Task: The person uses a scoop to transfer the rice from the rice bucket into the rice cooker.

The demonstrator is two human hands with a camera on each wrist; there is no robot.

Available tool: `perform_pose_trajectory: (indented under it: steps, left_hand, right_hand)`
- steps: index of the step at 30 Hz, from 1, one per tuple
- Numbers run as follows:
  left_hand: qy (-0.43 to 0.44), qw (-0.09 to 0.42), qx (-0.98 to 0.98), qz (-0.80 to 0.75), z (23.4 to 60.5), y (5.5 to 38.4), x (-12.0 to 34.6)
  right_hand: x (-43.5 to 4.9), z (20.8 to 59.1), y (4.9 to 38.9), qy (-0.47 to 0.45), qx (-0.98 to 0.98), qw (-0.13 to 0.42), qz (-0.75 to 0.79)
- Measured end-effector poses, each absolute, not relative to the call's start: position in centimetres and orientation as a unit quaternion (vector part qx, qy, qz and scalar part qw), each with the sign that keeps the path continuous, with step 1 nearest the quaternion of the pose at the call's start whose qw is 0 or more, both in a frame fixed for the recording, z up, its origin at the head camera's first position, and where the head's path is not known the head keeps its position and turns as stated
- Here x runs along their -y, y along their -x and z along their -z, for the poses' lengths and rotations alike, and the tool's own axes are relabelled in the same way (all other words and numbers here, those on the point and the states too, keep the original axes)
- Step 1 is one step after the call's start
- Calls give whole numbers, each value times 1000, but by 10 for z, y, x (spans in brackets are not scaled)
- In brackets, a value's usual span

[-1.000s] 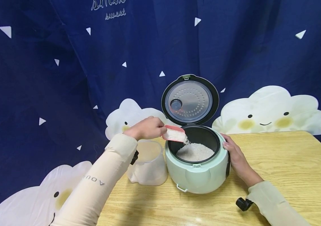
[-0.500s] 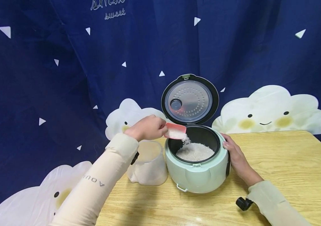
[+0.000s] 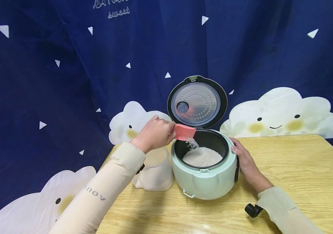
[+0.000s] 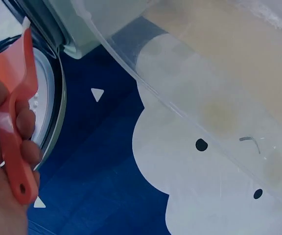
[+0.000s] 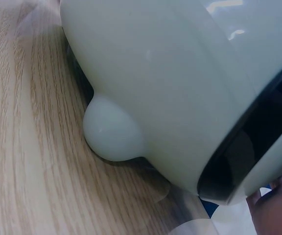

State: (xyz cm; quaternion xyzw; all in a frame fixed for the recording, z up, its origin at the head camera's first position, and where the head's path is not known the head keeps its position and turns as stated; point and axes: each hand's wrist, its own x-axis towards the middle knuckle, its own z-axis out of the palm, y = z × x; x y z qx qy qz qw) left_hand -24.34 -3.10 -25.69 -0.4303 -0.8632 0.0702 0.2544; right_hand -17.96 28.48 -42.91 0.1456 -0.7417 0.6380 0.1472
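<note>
My left hand (image 3: 156, 132) grips the handle of a coral-pink scoop (image 3: 185, 132), tipped over the left side of the rice cooker's dark pot. Rice (image 3: 203, 156) streams off the scoop onto the white heap inside. In the left wrist view the fingers curl round the scoop's handle (image 4: 16, 166). The mint-green rice cooker (image 3: 204, 185) stands with its round lid (image 3: 197, 104) raised. My right hand (image 3: 246, 162) rests on the cooker's right side, thumb near the top rim, fingers mostly hidden behind it; the right wrist view shows only a bit of that hand at the lower right.
A translucent plastic container (image 3: 154, 175) stands just left of the cooker, below my left forearm. Both stand on a wooden table (image 3: 295, 172). Behind the table hangs a dark blue curtain (image 3: 143, 48) with clouds and triangles.
My left hand has risen slightly and turned the scoop further over, so its back now faces up and rice falls from it. The right hand and cooker have stayed put.
</note>
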Motion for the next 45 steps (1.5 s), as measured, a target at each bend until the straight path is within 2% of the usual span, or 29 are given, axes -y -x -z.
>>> perform_pose_trajectory:
  steps: [6,10,29,36,45]
  left_hand:
    - [433,327,837,-78,263,236,31]
    - [434,347,828,-80,270,232,34]
    - [402,346,848,-7,286,219,76]
    - [367,362,857,21,294,217,104]
    - [331,315,889,-6,305,212,135]
  right_hand:
    - [-285,427,179,-151,738,154,-639]
    - [-285,428,179,-151,740,157,-637]
    - [-284,428,178,-158,730,162,-645]
    - [-283,427,180,-156,728,167,-647]
    - [-284,429,179,-157,729,160,-647]
